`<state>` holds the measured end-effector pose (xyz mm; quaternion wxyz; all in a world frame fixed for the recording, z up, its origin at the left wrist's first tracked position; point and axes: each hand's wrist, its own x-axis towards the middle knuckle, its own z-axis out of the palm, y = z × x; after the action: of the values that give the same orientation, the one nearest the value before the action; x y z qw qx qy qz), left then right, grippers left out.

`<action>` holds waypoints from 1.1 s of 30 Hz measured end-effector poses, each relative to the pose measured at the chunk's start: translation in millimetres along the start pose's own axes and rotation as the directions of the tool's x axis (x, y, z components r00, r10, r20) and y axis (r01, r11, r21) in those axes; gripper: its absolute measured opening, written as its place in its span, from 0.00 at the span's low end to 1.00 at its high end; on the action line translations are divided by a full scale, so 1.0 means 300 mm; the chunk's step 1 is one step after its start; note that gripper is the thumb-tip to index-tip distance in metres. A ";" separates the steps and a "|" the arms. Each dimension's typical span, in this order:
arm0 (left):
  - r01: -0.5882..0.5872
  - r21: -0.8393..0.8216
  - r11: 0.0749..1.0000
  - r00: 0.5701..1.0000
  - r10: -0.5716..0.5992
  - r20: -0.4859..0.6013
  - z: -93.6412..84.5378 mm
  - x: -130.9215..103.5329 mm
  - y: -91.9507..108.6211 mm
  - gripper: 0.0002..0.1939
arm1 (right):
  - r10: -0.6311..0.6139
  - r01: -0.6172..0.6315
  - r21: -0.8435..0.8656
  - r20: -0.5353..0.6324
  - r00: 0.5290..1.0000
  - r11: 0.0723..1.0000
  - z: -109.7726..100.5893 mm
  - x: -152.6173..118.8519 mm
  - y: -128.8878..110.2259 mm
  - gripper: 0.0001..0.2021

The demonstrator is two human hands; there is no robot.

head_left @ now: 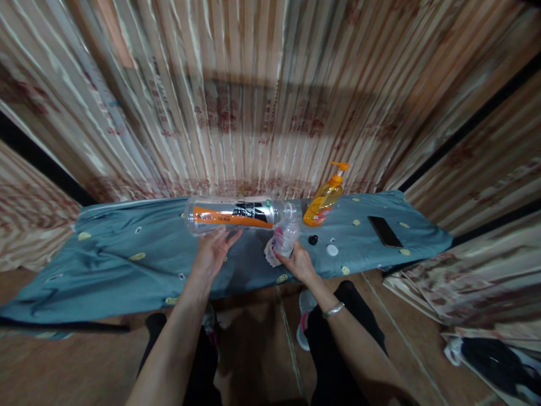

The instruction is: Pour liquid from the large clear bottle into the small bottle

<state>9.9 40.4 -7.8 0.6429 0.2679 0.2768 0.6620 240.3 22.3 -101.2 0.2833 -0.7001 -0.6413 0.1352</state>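
A large clear plastic bottle (228, 214) with an orange and black label lies on its side, neck to the right. My left hand (212, 252) is at its near side, fingers stretched out and thumb apart, the fingertips against the bottle's lower edge. In my right hand (299, 263) is a smaller clear plastic bottle (288, 234) with a pink-and-white label, held tilted by its lower part. Its upper end is close to the large bottle's neck; whether they touch I cannot tell. A black cap (313, 239) and a white round lid (332, 250) lie right of my right hand.
An orange pump bottle (323, 203) leans a little, just behind the caps. Farther right a dark phone (384, 232) lies flat on the blue-green cloth (127, 242) covering the narrow bench. Patterned curtains (253, 113) hang close behind. My legs are below the front edge.
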 end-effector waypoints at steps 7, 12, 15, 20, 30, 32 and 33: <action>-0.022 -0.013 1.000 1.000 0.022 -0.011 0.004 -0.005 0.003 0.12 | 0.018 -0.018 -0.007 0.036 0.999 1.000 -0.011 -0.002 -0.012 0.31; -0.029 -0.036 0.999 0.999 0.029 -0.015 0.006 -0.010 0.004 0.09 | 0.001 -0.001 -0.010 0.020 1.000 1.000 -0.008 -0.002 -0.006 0.27; -0.035 -0.035 0.999 0.999 0.035 -0.014 0.008 -0.009 0.006 0.10 | -0.002 0.002 -0.001 0.006 1.000 1.000 -0.008 -0.004 -0.007 0.26; -0.033 -0.032 0.999 0.999 0.032 -0.033 0.010 -0.011 0.007 0.11 | 0.000 0.000 0.003 0.014 1.000 1.000 -0.011 -0.005 -0.010 0.26; -0.043 -0.026 0.999 0.998 0.042 -0.039 0.010 -0.023 0.005 0.10 | -0.014 0.014 0.002 -0.008 1.000 1.000 0.011 -0.002 0.013 0.27; -0.046 -0.016 0.999 0.998 0.045 -0.031 0.011 -0.024 0.005 0.10 | -0.011 0.011 0.002 -0.006 1.000 1.000 0.009 -0.002 0.010 0.27; -0.047 -0.013 0.999 0.999 0.046 -0.029 0.011 -0.025 0.005 0.10 | -0.010 0.010 0.004 -0.003 1.000 1.000 0.006 -0.002 0.008 0.27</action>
<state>11.4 33.0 -4.4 0.6251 0.2604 0.2751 0.6825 241.1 22.2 -104.0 0.2862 -0.6964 -0.6443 0.1340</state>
